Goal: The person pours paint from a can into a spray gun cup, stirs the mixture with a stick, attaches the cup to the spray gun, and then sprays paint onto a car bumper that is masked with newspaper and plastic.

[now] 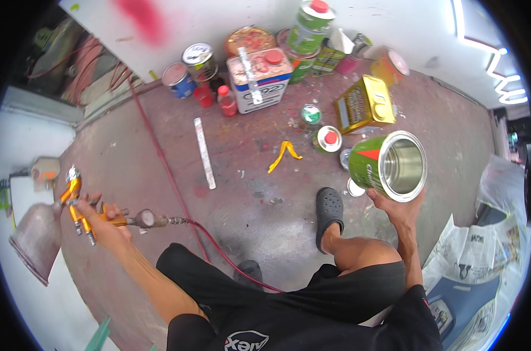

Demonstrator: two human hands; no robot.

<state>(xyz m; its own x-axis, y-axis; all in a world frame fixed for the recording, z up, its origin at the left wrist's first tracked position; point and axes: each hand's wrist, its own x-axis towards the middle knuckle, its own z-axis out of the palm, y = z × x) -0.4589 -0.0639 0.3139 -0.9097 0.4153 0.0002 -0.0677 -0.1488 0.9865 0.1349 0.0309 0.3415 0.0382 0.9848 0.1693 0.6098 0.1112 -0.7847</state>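
At the left, my left hand (106, 226) is closed round the grip of a gold paint spray gun (73, 190). The gun's greyish cup (38, 238) is tipped with its wide rim downward. A pressure gauge (147, 219) sits at the end of the grip, where a red air hose (224, 255) joins. At the right, my right hand (397, 207) holds an open green paint can (403, 167) from below. The can is tilted, and its shiny metal inside faces me; no lid is on it.
On the stained floor stand a yellow rectangular tin (366, 104), a small red-capped can (328, 139) and a white rectangular can (259, 81). A white stick (204, 153) and yellow strip (285, 156) lie nearer. Several more cans line the wall. Newspaper and plastic-covered parts (476, 248) stand right.
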